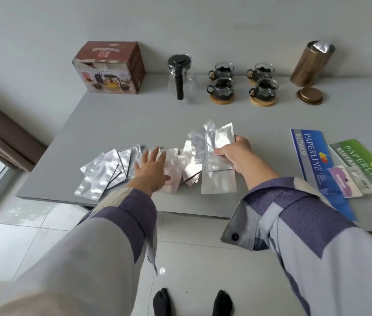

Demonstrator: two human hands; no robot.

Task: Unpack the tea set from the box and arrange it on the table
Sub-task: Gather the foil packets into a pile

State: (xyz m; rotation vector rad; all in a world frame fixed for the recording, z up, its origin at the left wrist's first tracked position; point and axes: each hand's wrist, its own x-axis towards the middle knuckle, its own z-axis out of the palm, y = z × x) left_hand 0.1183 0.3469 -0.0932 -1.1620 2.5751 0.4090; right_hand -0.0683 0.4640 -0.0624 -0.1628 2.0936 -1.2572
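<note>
The brown tea-set box (109,67) stands at the table's far left. To its right are a glass teapot (180,76) with a black lid and handle, and several glass cups (242,84) on wooden coasters. Silver foil sachets (103,172) lie fanned out near the table's front edge. My left hand (152,168) rests flat, fingers spread, on the middle sachets. My right hand (235,152) grips a bunch of foil sachets (217,144) just above the table.
A gold canister (310,62) with foil inside stands at the far right, its lid (309,95) lying in front. Blue and green receipt books (315,160) and a small purple packet (343,181) lie at the right. The table's front edge is close to my sleeves.
</note>
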